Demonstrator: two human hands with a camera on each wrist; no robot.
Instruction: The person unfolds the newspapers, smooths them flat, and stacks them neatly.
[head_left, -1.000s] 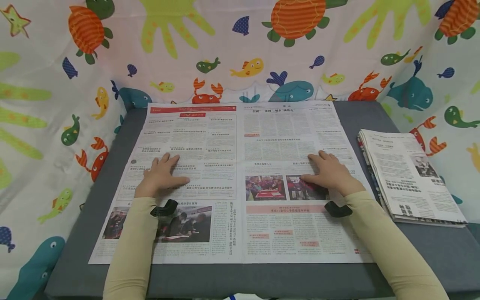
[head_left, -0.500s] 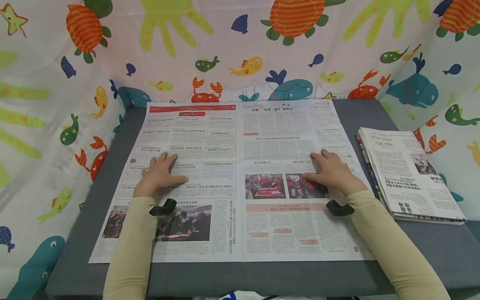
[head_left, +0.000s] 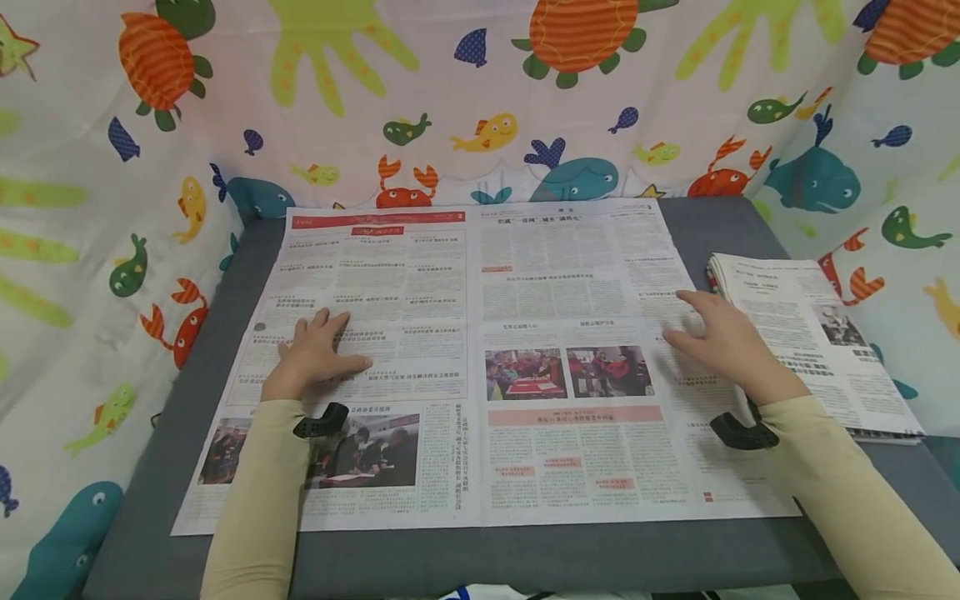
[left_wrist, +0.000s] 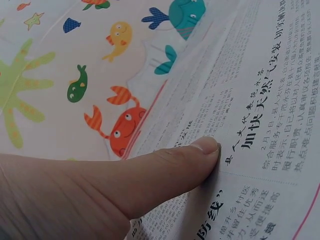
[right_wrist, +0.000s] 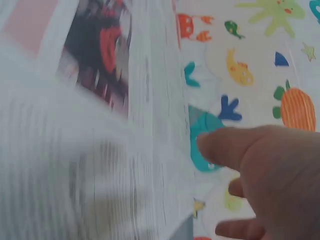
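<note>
Can see 1 newspaper [head_left: 555, 250] spread out on the gray table [head_left: 450, 557], with 2 pages facing up. Can place the left hand [head_left: 311, 358] on the left page, with fingers fanned and thumb on the print, grasping nothing. Can find the right hand [head_left: 735, 346] over the right page's outer margin, released, with thumb and forefinger apart. Cannot tell about contact with the paper there. Must add 1 stack [head_left: 825, 333] just beside, partly behind the right hand, and printed cloth [head_left: 345, 142] behind the table.
</note>
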